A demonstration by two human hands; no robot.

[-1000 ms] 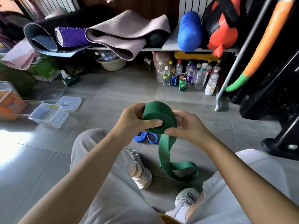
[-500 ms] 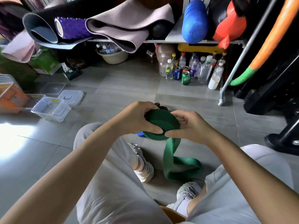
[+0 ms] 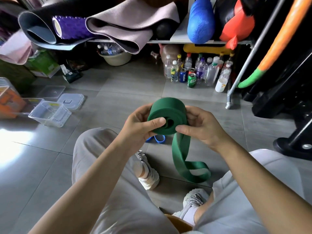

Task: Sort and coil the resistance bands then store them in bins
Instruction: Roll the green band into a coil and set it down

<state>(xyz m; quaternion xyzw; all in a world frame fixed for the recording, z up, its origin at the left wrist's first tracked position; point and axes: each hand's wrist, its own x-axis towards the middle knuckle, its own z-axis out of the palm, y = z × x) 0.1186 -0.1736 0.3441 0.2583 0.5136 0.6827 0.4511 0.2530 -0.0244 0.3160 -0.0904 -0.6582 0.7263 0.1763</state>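
While the green band was half coiled at the frame's centre, with its tail hanging toward the floor, the left hand and the right hand pinched the roll from both sides. If a thumb slackened, the turns could spring loose.

Blue band mostly hidden behind left hand. Right hand fingertips out of sight behind green roll. Orange box cut by left edge. Most bottles' labels unreadable.

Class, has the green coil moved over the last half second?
Yes. The green coil has risen, away from the blue band on the floor it nearly covered.
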